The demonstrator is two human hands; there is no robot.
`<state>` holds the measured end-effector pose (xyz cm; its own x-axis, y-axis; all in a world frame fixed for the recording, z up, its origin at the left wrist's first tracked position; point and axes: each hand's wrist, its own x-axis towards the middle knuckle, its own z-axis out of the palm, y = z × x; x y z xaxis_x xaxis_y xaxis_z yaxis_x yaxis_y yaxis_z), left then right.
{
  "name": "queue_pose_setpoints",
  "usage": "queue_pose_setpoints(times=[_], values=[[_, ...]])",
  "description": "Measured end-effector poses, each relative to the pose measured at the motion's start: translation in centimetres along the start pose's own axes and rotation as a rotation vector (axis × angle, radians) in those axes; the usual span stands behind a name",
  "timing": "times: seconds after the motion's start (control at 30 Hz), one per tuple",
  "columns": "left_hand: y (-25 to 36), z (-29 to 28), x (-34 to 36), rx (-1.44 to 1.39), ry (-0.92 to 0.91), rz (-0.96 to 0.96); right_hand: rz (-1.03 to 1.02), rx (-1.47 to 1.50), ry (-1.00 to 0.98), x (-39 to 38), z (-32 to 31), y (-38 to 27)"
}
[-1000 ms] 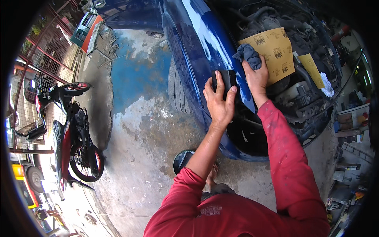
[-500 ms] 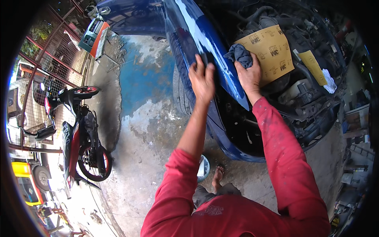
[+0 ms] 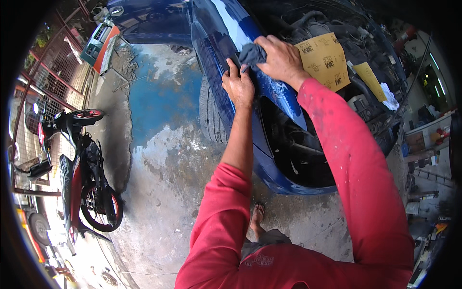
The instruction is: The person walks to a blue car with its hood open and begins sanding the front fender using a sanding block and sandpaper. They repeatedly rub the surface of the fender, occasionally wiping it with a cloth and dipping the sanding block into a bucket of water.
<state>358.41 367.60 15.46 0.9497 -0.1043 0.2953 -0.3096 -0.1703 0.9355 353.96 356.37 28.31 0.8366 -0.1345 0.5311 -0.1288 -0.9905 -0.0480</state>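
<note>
My right hand is closed around a bunched dark grey-blue cloth and presses it on top of the blue car fender. The fender has a pale, glossy patch along its upper edge. Just left of the cloth, my left hand rests at the fender's side, one finger pointing forward and the others bent. A small dark piece shows at its fingertips, too little to name. Right of the fender, a tan sandpaper sheet lies over the open engine bay.
A narrower yellowish sheet and a crumpled white paper lie farther right on the engine bay. The front tyre stands below the fender. A motorcycle is parked at the left, by a mesh fence.
My right hand has swung left with the cloth, from beside the sandpaper sheet onto the fender. My left hand has shifted slightly left. The view has moved a little too.
</note>
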Motion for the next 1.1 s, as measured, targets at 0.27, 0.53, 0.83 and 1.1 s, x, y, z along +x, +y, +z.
queue_pose_setpoints(times=[0.27, 0.53, 0.83, 1.1], values=[[-0.1, 0.2, -0.7, 0.023, -0.044, 0.017, -0.046, 0.041, 0.16, 2.1, 2.9, 0.9], [2.3, -0.7, -5.7, 0.122, -0.135, 0.014, 0.076, 0.227, 0.235, 2.6, 3.5, 1.7], [-0.5, 1.3, -0.8, 0.067, 0.032, 0.024, 0.096, 0.214, 0.214, 2.3, 3.4, 1.5], [0.0, 1.6, 2.4, 0.044, 0.016, -0.003, 0.103, 0.217, 0.199, 2.4, 3.3, 1.6]])
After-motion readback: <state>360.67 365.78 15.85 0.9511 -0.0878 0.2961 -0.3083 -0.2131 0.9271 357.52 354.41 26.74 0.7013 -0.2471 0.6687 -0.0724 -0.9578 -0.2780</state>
